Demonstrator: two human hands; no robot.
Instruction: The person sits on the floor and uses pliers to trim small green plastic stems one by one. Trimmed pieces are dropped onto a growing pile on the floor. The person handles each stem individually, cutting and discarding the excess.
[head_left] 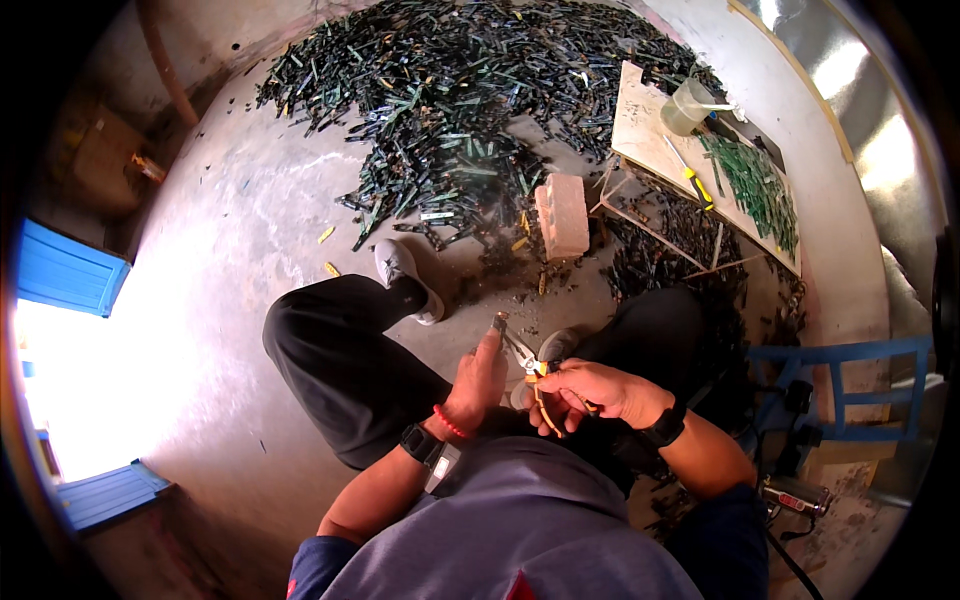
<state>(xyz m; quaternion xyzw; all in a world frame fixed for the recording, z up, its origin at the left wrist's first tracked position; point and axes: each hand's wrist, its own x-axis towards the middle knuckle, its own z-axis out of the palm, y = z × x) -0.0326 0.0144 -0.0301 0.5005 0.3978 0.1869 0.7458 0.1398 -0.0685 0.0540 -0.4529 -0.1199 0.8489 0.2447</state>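
My left hand [478, 380], with a red bead bracelet at the wrist, is closed on a small dark piece [499, 322] that sticks out above the fingertips; its kind is hard to make out. My right hand [605, 392] grips a pair of pliers [524, 354] by its yellow-orange handles. The metal jaws point up and left, beside the piece in my left hand; whether they touch it I cannot tell. Both hands are over my lap, between my black-trousered knees.
A large heap of dark and green narrow strips [430, 110] covers the far floor. A brick [563, 215] stands nearer. At right, a low board table [645, 115] bears a plastic cup [687, 107], a yellow-handled screwdriver [698, 188] and green strips [755, 180]. A blue frame [840, 390] stands at lower right.
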